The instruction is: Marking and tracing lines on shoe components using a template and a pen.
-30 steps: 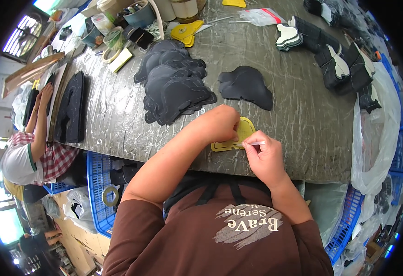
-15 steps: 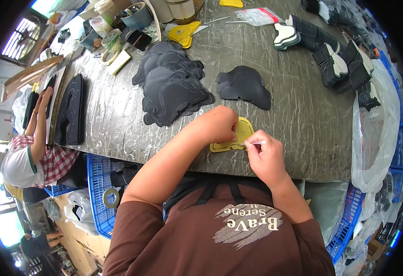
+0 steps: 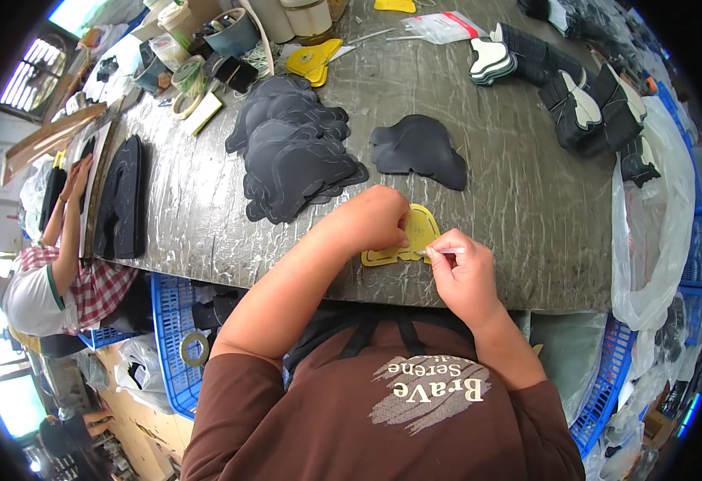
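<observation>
A yellow template point(image 3: 420, 228) with dark slots along its border lies flat near the table's front edge. My left hand point(image 3: 376, 218) is curled over its left side, fingertips pressed down on it. My right hand point(image 3: 465, 268) pinches a thin pale pen point(image 3: 441, 251), its tip at the template's lower right edge. Whether a black piece lies beneath the template, I cannot tell. Just beyond my hands rests a single black cut piece point(image 3: 421, 152). To its left is a heaped, overlapping pile of similar black pieces point(image 3: 299, 156), with pale outlines drawn on several of them.
More yellow templates point(image 3: 312, 61), pots point(image 3: 232, 32) and tape rolls stand at the far left. Bundled black and white pieces point(image 3: 579, 112) and a clear plastic bag point(image 3: 647, 264) line the right side. A co-worker point(image 3: 58, 280) works at the left; a blue crate point(image 3: 176, 341) stands below the table.
The view has shifted slightly, so the table's things sit a little further left. Both hands keep nearly the same place on the template, the pen still at its lower right edge.
</observation>
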The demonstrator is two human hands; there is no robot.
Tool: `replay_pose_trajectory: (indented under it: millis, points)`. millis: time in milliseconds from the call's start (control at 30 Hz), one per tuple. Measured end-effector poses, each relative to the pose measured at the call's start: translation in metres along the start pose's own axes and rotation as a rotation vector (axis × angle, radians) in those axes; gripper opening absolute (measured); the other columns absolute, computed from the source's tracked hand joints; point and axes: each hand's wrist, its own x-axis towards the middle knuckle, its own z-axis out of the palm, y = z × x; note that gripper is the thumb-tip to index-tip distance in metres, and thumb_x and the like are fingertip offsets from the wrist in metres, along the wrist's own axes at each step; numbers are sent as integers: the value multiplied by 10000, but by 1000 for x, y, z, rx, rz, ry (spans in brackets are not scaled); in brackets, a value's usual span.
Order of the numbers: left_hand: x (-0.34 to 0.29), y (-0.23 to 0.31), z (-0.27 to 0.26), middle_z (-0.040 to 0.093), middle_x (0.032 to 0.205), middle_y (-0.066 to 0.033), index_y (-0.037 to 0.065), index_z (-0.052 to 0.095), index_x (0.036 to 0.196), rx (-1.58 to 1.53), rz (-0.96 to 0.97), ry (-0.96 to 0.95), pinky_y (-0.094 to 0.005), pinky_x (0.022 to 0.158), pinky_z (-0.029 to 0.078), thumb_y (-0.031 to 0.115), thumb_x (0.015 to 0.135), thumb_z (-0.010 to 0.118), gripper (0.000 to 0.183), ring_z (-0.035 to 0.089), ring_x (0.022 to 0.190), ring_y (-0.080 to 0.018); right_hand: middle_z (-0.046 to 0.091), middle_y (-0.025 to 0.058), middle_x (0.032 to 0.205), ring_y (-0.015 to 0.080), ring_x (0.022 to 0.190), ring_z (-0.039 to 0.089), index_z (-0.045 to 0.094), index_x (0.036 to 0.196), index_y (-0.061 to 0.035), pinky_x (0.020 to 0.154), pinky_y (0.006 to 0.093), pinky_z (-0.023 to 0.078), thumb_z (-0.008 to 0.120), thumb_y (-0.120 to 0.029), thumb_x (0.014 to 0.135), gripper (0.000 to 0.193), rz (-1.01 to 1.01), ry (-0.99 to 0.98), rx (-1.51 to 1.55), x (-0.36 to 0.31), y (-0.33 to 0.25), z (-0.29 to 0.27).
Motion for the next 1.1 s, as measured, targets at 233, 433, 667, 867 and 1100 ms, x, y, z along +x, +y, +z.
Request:
replay_pose_trajectory:
  millis: [233,433,667,867,1100]
  points:
    - [-1,0,0,690,789,-160,2,685,829,-4,-3,12,-379,668,511,177,698,795,245,672,746,-298,577,89,651,164,526,548,536,814,-20,495,291,417,634,56,829,126,70,17,77,-7,7,-8]
    - [-1,0,0,689,791,-162,-1,686,839,-5,-12,6,-378,668,511,178,701,795,251,670,746,-299,544,43,634,88,515,487,527,802,-21,476,256,386,625,63,841,135,102,70,48,-15,6,-17]
    - [-3,2,-2,681,757,-157,-8,680,831,-14,-6,8,-371,641,506,174,710,788,244,665,707,-276,539,38,637,76,505,471,520,792,-20,470,256,385,631,58,839,144,96,109,-4,-18,9,-27]
    - [-2,3,-2,672,724,-156,-3,677,817,-36,-32,-9,-371,614,500,174,713,787,233,654,666,-269,575,66,660,110,509,511,533,803,-18,472,268,397,632,57,838,129,45,83,71,-17,5,-16]
    - [-2,0,1,673,731,-158,2,677,814,-26,-13,16,-372,620,499,172,715,785,225,653,671,-270,562,83,652,163,507,533,526,805,-28,479,295,412,635,58,825,141,47,76,-29,-19,7,-20]
